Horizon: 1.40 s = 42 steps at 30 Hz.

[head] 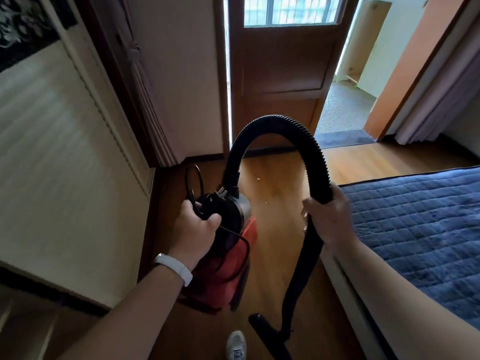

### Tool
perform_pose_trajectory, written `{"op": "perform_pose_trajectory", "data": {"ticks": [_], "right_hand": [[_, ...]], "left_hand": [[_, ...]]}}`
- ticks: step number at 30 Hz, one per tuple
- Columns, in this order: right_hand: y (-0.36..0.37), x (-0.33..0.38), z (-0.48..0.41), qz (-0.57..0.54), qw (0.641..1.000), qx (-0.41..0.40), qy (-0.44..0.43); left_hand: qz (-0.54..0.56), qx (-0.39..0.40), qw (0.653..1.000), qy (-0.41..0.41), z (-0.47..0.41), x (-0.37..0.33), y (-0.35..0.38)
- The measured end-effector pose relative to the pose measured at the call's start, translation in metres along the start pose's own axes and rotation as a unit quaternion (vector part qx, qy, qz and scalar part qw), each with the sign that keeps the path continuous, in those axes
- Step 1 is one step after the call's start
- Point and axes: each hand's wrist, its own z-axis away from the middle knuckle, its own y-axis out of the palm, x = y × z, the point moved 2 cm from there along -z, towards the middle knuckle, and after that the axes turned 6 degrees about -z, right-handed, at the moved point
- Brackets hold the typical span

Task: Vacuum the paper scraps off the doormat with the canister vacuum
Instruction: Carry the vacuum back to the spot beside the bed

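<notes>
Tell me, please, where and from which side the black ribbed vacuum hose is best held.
Grip the black ribbed vacuum hose at its lower end, where the ribs meet the stiff black wand, coming from the right as the right hand does; the arched upper part would likely flex.

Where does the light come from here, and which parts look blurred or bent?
Head view: daylight comes through the door window and the open doorway, both washed out; the white panel at left is smeared by motion blur; the red canister vacuum is in shadow; the wide lens tilts the orange wall outward.
</notes>
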Motion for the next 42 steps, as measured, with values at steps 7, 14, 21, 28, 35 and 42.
{"op": "perform_pose_trajectory", "data": {"ticks": [7,14,21,28,35,42], "right_hand": [[0.020,0.013,-0.081,-0.006,0.999,-0.052,0.007],[0.037,0.016,-0.154,-0.004,0.997,-0.074,0.006],[0.052,-0.003,-0.253,-0.040,0.997,-0.066,0.015],[0.043,-0.013,-0.371,-0.052,0.996,-0.070,0.032],[0.039,-0.003,-0.466,-0.043,0.995,-0.083,0.021],[0.034,-0.005,-0.549,-0.050,0.993,-0.107,0.018]], "left_hand": [[-0.022,0.034,0.998,0.053,-0.105,-0.046,0.020],[-0.017,0.050,0.997,0.060,-0.182,-0.074,0.049],[-0.047,0.043,0.997,0.050,-0.257,-0.099,0.105],[-0.076,0.048,0.995,0.049,-0.339,-0.157,0.169],[-0.066,0.033,0.995,0.064,-0.407,-0.208,0.216],[-0.075,0.051,0.992,0.089,-0.478,-0.242,0.261]]}}
